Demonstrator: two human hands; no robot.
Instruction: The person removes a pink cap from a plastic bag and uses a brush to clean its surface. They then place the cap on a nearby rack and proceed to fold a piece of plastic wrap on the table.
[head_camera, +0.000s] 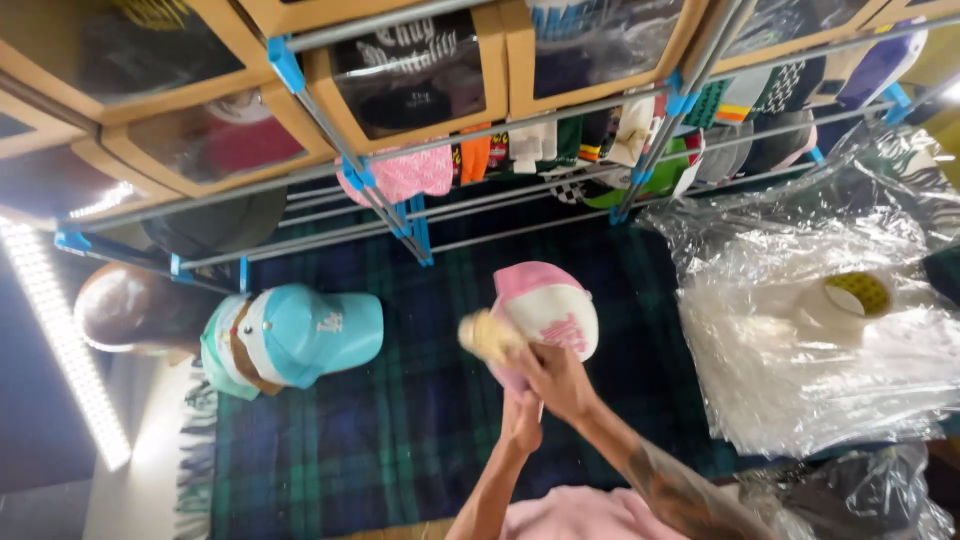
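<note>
A pink and white cap (548, 305) is held up over a dark blue-green plaid blanket (400, 420). My left hand (521, 420) grips the cap from below, near its lower edge. My right hand (556, 378) is closed on a small cream-coloured brush or cloth (487, 336) and presses it against the cap's left side; the item is blurred. Both forearms rise from the bottom of the view, and the right one bears a tattoo.
A stack of light blue and teal caps (290, 338) lies left on the blanket. A pile of clear plastic bags (810, 350) with a tape roll (850, 297) sits at right. Behind stands a metal rack (400, 215) with cardboard boxes and many hanging caps.
</note>
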